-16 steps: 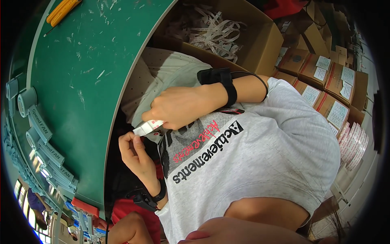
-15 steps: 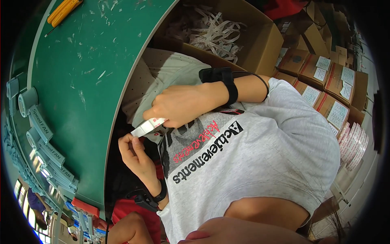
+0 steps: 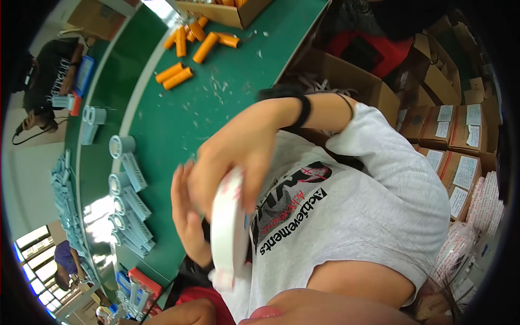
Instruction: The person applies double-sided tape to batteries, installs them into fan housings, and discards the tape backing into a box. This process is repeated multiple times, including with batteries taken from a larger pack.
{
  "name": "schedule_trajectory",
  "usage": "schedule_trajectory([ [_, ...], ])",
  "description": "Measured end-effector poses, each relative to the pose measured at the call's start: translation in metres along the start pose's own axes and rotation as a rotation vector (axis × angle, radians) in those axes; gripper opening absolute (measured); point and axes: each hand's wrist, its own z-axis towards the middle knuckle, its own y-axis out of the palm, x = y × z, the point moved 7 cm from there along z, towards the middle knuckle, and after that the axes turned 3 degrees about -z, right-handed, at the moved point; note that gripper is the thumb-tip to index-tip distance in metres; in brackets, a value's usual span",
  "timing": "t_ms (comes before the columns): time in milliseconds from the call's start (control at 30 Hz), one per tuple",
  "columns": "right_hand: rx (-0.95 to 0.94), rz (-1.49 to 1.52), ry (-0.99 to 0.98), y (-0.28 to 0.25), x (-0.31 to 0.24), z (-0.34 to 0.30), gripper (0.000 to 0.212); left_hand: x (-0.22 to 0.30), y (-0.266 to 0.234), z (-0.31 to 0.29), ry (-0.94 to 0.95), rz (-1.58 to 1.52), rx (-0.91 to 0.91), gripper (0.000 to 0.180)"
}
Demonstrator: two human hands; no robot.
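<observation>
A broad roll of white tape (image 3: 226, 233) with pale red print is in my right hand (image 3: 235, 151), gripped between thumb and fingers. Motion blurs the roll, which hangs down in front of my grey T-shirt (image 3: 352, 216). My left hand (image 3: 187, 216) is just behind and to the left of it, fingers extended and thumb apart; the right hand covers part of it. I see nothing held in the left hand. A small light-blue patch beside the roll is too little to make out.
Light-blue plastic pieces with round ends (image 3: 130, 208) line the left side of the green table (image 3: 162, 122). Orange cylinders (image 3: 206, 47) lie at its far end near a cardboard box (image 3: 238, 15). Labelled cartons (image 3: 455, 173) and red-printed tape rolls (image 3: 485, 203) stand right. A co-worker (image 3: 51, 81) is far left.
My view has swung toward the far end of the table. The white strip between my hands no longer shows; the tape roll is now raised in my right hand. My left fingers have opened.
</observation>
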Motion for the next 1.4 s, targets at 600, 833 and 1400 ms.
schedule_trajectory([
  [600, -0.258, -1.419, 0.885, -0.265, 0.292, 0.214, 0.081, -0.027, -0.042, 0.145, -0.131, -1.029, -0.698, 0.065],
  [833, -0.243, -1.485, 1.316, -0.34, 0.4, 0.186, 0.047, -0.046, -0.017, 0.149, -0.128, -0.804, -0.764, 0.07],
  [1400, -0.496, -1.844, 0.375, -0.175, 0.184, 0.128, 0.025, -0.027, -0.08, 0.159, 0.067, -0.765, -0.598, 0.058],
])
